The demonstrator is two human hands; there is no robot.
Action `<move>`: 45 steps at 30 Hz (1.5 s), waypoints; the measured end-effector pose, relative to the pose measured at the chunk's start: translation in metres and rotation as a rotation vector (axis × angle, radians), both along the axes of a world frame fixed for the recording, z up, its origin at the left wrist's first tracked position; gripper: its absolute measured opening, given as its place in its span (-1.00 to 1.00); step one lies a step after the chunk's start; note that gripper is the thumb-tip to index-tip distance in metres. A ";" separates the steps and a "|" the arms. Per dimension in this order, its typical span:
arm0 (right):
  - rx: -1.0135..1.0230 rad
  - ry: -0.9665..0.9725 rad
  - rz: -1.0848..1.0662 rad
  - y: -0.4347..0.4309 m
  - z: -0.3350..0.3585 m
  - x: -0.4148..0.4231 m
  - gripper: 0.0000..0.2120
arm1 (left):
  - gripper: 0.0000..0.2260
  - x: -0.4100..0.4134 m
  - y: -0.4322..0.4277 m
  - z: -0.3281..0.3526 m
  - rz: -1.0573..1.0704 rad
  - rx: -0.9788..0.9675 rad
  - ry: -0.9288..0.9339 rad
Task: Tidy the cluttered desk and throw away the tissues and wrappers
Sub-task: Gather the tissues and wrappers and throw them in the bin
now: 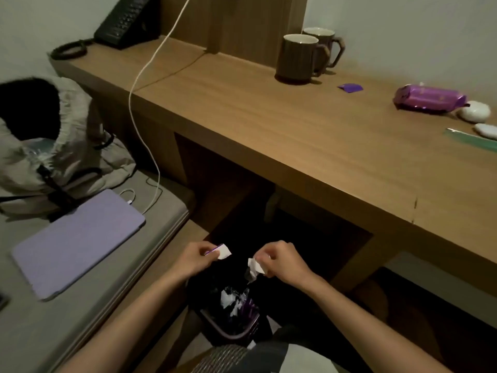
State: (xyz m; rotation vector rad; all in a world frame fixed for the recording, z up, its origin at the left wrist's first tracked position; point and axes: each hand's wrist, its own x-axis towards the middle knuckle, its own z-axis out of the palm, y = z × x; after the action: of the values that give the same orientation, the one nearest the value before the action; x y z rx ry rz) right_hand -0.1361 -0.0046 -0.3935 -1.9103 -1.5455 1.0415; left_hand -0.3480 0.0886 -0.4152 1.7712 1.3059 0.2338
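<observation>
Your left hand (197, 256) pinched a small white paper scrap with a purple edge (223, 251), and your right hand (282, 261) clutched a crumpled white tissue (254, 269). Both hung just above the dark purple-rimmed waste bin (228, 333). A flat purple wrapper piece (350, 87) lay on the long wooden desk (295, 146).
</observation>
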 end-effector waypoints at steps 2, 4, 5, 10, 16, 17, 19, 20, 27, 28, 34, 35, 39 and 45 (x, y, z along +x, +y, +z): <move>-0.086 -0.001 -0.063 0.007 -0.023 -0.001 -0.81 | -0.88 0.005 0.006 -0.026 -0.023 -0.075 0.071; -0.166 0.001 -0.106 0.013 -0.043 -0.002 -0.79 | -0.85 0.009 0.011 -0.049 -0.022 -0.127 0.126; -0.207 0.011 -0.124 0.017 -0.053 -0.004 -0.79 | -0.89 0.012 0.012 -0.057 -0.023 -0.159 0.154; -0.376 0.131 -0.176 0.029 -0.080 -0.010 -0.54 | -0.59 0.027 0.011 -0.077 -0.033 -0.325 0.249; -0.333 0.035 -0.018 0.030 -0.065 0.002 -0.57 | -0.52 0.033 0.009 -0.065 -0.147 -0.316 0.269; -0.303 0.027 0.002 0.029 -0.058 0.004 -0.59 | -0.53 0.034 0.009 -0.059 -0.167 -0.269 0.270; -0.218 0.014 0.054 0.024 -0.038 0.006 -0.63 | -0.57 0.034 0.008 -0.042 -0.203 -0.167 0.247; -0.161 0.007 0.077 0.021 -0.026 0.008 -0.65 | -0.60 0.034 0.008 -0.033 -0.218 -0.114 0.221; 0.305 -0.010 0.166 -0.019 0.083 0.013 -0.67 | -0.75 0.036 -0.019 0.061 -0.150 0.248 -0.056; 0.362 -0.003 0.174 -0.027 0.100 0.014 -0.67 | -0.75 0.037 -0.025 0.079 -0.145 0.294 -0.100; 0.650 -0.020 0.104 -0.061 0.186 0.034 -0.69 | -0.78 0.050 -0.046 0.188 -0.157 0.478 -0.380; 0.692 -0.030 0.081 -0.064 0.195 0.041 -0.70 | -0.78 0.055 -0.046 0.204 -0.167 0.491 -0.409; 0.788 -0.114 -0.030 -0.072 0.219 0.076 -0.70 | -0.76 0.086 -0.044 0.244 -0.231 0.501 -0.452; 0.821 -0.295 -0.221 -0.082 0.238 0.142 -0.72 | -0.74 0.159 -0.038 0.269 -0.319 0.519 -0.498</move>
State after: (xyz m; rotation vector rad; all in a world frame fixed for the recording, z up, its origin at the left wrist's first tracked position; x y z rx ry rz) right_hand 0.0058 -0.0869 -0.1559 -1.6039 -1.5262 -0.0149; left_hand -0.1886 0.0501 -0.1466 2.1320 0.6235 0.8314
